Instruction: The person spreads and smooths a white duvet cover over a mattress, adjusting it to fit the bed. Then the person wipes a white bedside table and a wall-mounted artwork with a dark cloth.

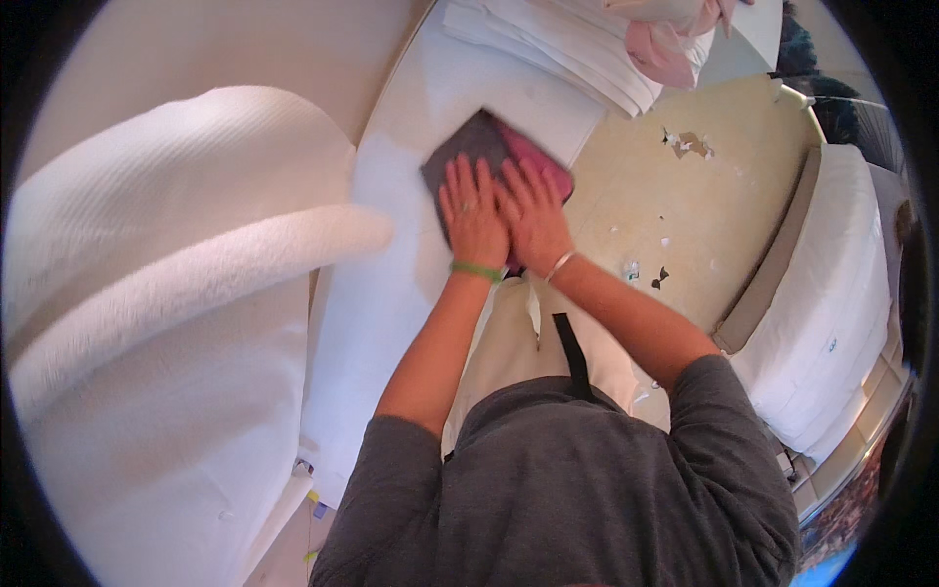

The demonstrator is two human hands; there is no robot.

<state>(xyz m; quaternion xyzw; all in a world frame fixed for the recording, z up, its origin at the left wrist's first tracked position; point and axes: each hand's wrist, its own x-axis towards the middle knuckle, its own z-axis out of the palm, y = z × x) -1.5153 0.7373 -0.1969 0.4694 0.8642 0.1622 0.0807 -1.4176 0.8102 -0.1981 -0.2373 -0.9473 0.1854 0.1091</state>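
A folded dark grey and magenta fabric piece (480, 136) lies on a long white work surface (381, 293). Flat on its near part rests my left hand (475, 213), fingers spread a little, a ring on one finger and a green band at the wrist. Beside it, nearly touching, my right hand (535, 213) presses on the magenta side, with a pale bangle at the wrist. Neither hand grips the fabric; both palms face down. The edge of the piece nearest me is partly hidden by my hands.
Large rolls of white padded material (183, 169) stand at the left. Folded white cloth (543, 44) and pink fabric (664, 51) lie at the far end. Scraps (689, 144) litter the floor (623, 191). A white-wrapped bundle (821, 293) sits at the right.
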